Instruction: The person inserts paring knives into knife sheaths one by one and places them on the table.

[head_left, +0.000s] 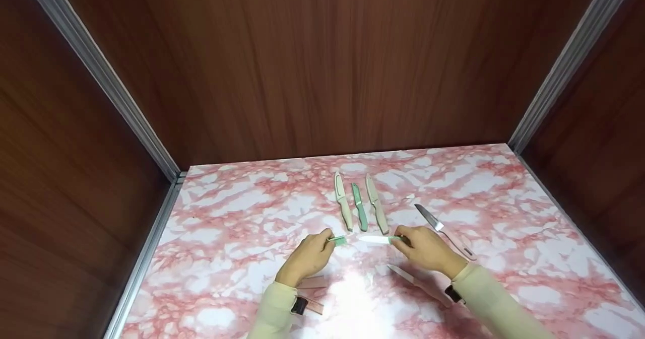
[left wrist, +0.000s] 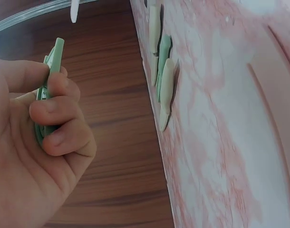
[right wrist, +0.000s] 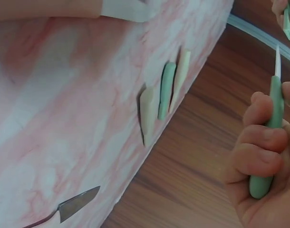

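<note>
My left hand [head_left: 308, 254] grips a green blade cover [left wrist: 54, 59] between thumb and curled fingers, its end sticking out toward the right. My right hand [head_left: 428, 248] is wrapped around the green handle [right wrist: 276, 102] of a knife with a white blade [head_left: 374, 239]. The blade points left at the cover, with a short gap between its tip and the cover. Both hands are held above the table, just in front of a row of three knives: a cream knife [head_left: 342, 203], a green knife [head_left: 360, 209] and a beige knife [head_left: 376, 204].
A pink-handled knife with a bare metal blade [head_left: 427, 216] lies right of the right hand. Beneath the right forearm is another pink knife [head_left: 403, 273] with a pale blade. Two pink covers [head_left: 314, 282] lie under the left wrist. Wood-grain panels [head_left: 352, 77] enclose the marbled table [head_left: 227, 228].
</note>
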The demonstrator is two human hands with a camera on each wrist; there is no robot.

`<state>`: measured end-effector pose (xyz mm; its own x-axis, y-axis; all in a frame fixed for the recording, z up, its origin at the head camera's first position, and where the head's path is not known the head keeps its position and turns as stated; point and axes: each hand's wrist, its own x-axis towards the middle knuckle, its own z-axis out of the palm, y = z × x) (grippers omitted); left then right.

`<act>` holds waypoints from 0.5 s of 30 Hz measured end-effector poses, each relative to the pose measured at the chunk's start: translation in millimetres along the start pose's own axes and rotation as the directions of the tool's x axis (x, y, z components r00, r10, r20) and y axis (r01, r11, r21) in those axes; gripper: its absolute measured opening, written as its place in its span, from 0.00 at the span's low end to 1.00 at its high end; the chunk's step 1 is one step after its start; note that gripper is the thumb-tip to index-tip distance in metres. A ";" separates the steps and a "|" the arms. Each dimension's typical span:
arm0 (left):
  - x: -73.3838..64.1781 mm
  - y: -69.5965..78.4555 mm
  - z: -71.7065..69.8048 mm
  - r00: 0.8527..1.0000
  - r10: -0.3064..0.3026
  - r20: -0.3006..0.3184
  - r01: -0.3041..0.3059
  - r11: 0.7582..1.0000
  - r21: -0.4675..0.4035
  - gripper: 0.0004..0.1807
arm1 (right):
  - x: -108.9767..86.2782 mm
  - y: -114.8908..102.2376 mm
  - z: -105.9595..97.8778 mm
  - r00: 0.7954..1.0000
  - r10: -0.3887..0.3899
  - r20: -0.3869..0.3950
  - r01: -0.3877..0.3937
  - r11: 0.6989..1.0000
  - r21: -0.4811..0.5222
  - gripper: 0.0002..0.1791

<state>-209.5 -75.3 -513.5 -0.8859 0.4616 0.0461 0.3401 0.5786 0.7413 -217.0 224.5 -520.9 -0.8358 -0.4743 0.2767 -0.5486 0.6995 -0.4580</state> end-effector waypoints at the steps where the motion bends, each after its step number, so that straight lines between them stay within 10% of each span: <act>1: 0.2 0.8 0.5 1.000 -0.002 0.005 0.002 1.000 -0.004 0.11 | 0.8 -0.9 0.1 1.000 -0.010 -0.018 0.010 1.000 -0.008 0.08; 15: 2.1 7.2 6.0 0.999 0.023 0.038 -0.022 1.000 -0.016 0.11 | 10.2 -13.3 -0.4 0.998 -0.068 -0.019 0.068 0.998 0.014 0.08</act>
<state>-207.0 -66.2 -512.1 -0.8652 0.5000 0.0374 0.3546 0.5575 0.7506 -218.2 210.6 -511.7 -0.7971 -0.5102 0.3232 -0.6037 0.6580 -0.4502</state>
